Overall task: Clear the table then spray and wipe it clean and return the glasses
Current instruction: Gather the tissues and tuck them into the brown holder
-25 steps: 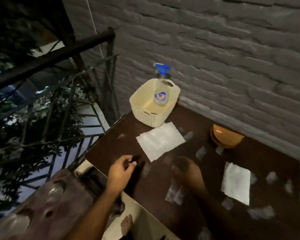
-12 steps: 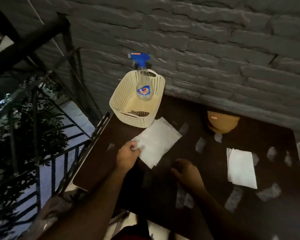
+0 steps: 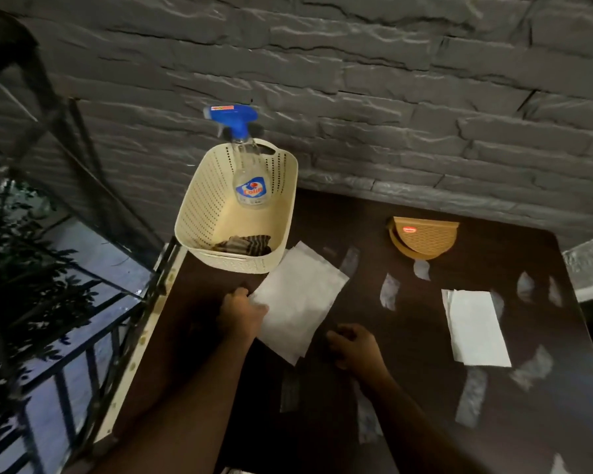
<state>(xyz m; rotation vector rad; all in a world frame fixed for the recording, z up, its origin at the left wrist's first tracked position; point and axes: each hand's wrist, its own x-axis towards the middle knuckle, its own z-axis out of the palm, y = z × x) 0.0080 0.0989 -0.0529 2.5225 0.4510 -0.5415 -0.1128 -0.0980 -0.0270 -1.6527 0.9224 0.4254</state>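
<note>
On the dark brown table (image 3: 408, 388) lies a white paper napkin (image 3: 298, 302); my left hand (image 3: 242, 313) pinches its left edge. My right hand (image 3: 355, 347) rests on the table just right of that napkin, fingers curled, holding nothing that I can see. A second white napkin (image 3: 474, 326) lies further right. Several torn paper scraps (image 3: 389, 290) are scattered over the tabletop. A cream plastic basket (image 3: 199, 213) at the far left corner holds a spray bottle (image 3: 249, 172) with a blue trigger and a striped cloth (image 3: 242, 244).
A tan plastic holder (image 3: 423, 236) stands near the grey brick wall (image 3: 391, 97). A black metal railing (image 3: 65, 354) with plants behind it runs along the table's left side. The table's left edge (image 3: 144, 340) is close to my left arm.
My left hand moved forward from the table's near left part to the napkin and took hold of its edge. The view shifted closer. My right hand stayed about where it was.
</note>
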